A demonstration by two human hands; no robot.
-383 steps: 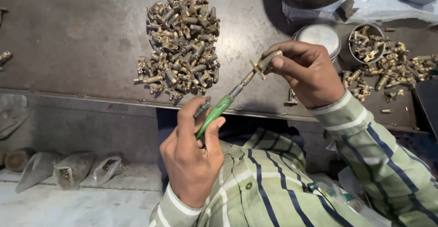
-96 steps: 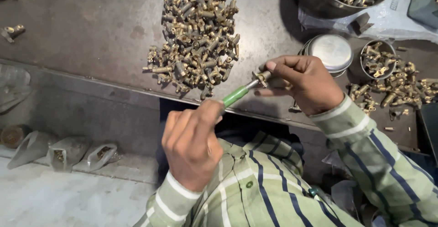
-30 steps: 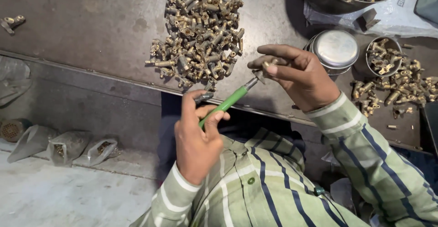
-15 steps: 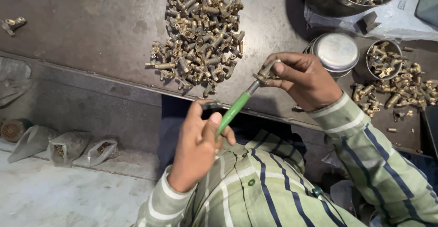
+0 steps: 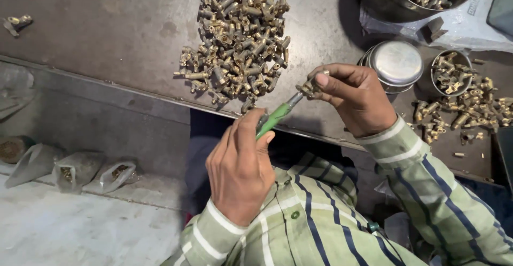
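Head view: left hand (image 5: 240, 178) closed round green-handled screwdriver (image 5: 273, 117), shifted slightly up-right since half second ago. Right hand (image 5: 355, 98) pinching small brass valve fitting (image 5: 310, 87) on tool tip, above dark metal bench edge (image 5: 133, 31). Driving continues. Brass fittings heap (image 5: 238, 36) beyond.

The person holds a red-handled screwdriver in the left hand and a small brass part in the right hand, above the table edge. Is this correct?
Not quite: in the head view the handle of the screwdriver is green, not red. The rest is correct: the left hand holds it, and the right hand holds the small brass part above the table edge.
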